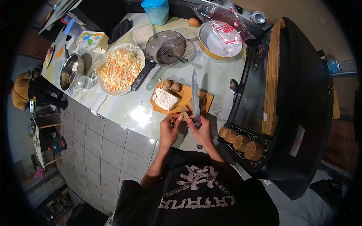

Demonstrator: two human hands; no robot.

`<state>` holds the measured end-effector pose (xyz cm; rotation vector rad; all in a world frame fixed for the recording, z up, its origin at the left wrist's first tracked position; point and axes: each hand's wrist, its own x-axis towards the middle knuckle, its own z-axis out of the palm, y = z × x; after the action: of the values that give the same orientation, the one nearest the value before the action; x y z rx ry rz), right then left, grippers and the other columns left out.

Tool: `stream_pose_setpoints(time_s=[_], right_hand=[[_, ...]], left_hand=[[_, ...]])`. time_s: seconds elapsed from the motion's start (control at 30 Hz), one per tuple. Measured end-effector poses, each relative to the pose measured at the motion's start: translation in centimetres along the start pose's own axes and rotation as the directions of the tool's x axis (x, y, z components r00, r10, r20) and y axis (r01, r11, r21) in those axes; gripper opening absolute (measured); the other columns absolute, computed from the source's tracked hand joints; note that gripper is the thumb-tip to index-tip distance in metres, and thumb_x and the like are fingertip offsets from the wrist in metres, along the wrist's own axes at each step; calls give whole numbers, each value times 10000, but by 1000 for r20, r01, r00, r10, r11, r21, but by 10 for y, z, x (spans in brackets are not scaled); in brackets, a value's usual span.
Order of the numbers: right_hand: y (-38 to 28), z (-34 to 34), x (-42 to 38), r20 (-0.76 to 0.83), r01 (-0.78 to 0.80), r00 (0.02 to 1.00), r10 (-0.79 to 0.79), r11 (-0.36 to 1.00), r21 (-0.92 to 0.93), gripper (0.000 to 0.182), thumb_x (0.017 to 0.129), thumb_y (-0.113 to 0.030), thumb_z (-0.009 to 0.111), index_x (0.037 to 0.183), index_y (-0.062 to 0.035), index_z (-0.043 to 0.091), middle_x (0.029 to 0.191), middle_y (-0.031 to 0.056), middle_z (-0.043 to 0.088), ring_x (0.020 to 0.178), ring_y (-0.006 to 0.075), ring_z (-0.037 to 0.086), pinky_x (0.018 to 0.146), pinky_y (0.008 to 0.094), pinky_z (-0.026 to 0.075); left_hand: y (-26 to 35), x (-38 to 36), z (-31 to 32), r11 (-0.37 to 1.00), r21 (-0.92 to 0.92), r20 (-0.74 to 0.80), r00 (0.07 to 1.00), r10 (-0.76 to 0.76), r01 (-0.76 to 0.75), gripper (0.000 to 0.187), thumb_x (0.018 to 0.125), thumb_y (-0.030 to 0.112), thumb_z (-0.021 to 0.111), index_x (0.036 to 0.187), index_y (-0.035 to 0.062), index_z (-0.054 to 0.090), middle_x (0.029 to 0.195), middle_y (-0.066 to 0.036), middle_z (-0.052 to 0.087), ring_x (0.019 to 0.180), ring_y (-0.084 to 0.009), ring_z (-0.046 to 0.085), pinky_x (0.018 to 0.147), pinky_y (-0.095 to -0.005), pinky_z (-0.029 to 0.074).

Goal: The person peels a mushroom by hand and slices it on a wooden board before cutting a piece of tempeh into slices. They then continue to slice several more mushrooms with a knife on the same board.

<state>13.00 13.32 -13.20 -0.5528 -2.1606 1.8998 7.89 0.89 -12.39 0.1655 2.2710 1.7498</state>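
My left hand (170, 130) pinches a small light-brown piece (184, 116) at the near edge of the wooden cutting board (161, 108). My right hand (201, 130) is closed on the handle of a knife (195, 94), its blade pointing up and away over the board; some fingertips come close to the small piece. A white block (166, 99) lies on the board's left part. Behind it sit several round brown mushroom-like pieces (175, 87). More brown pieces (203, 100) lie right of and partly behind the blade.
A plate of chopped food (121, 69), a dark glass pan (152, 51) with a fork (174, 55), and a white bowl (220, 55) stand behind the board. Right are a spoon (233, 86) and a black oven (294, 94). An egg (194, 22) lies at the back. Another person (39, 89) stands far left.
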Motion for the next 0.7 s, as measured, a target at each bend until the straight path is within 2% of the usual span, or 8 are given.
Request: stream_pose_setpoints(time_s=[0.03,0.07,0.1,0.27,0.43,0.5,0.63,0.7], right_hand=[[0,-1,0,1,1,1000,-1,1000,1,117,853,-86,616,864,22,573,682,58,629,540,88,567,497,248,451],[0,-2,-1,-17,-12,1000,11,999,-53,111,850,-77,616,869,25,578,687,72,634,589,99,592,541,254,464],[-5,-2,0,-36,-27,999,23,994,-106,105,846,-68,615,874,28,582,693,86,638,638,111,616,584,261,476],[6,3,4,-51,19,998,-28,984,-178,119,835,-70,624,883,32,584,716,122,649,650,149,644,581,282,483],[-9,5,7,-65,-15,998,-5,955,-295,153,817,-89,642,907,22,587,753,161,655,685,251,673,587,322,493],[-3,6,7,-55,28,997,-49,944,-328,170,830,-129,631,930,1,583,742,187,633,692,338,644,560,385,482],[-4,5,9,-44,60,996,-80,938,-342,186,829,-135,632,937,7,579,740,188,627,684,349,636,552,386,478],[-8,5,10,-43,-5,999,-11,932,-363,199,801,-111,666,930,23,594,770,184,646,709,315,656,585,366,488]], left_hand=[[3,4,-1,993,106,-58,997,51,-45,180,841,123,653,859,-54,629,759,-122,645,638,-171,589,571,-282,445],[7,7,-3,984,155,-30,995,90,-85,154,819,98,661,846,-49,624,772,-173,628,654,-262,615,592,-321,464],[8,10,-4,984,156,-33,995,90,-84,154,819,98,661,846,-49,624,772,-173,628,654,-262,615,592,-321,464],[16,14,0,938,332,-41,992,120,-100,125,791,87,674,819,-26,628,747,-170,607,654,-327,601,575,-357,454],[19,11,5,923,380,-69,993,93,-60,151,779,94,695,842,-37,652,755,-175,637,644,-283,626,601,-341,474],[21,10,7,931,363,-90,993,71,-33,146,778,97,696,836,-31,657,741,-170,635,623,-280,621,586,-341,470],[16,9,11,931,358,-148,980,130,-69,126,782,108,694,822,-1,645,723,-142,610,563,-271,583,526,-343,433],[15,9,11,924,376,-160,977,140,-70,119,782,103,694,825,3,647,726,-142,613,567,-268,593,526,-339,439]])
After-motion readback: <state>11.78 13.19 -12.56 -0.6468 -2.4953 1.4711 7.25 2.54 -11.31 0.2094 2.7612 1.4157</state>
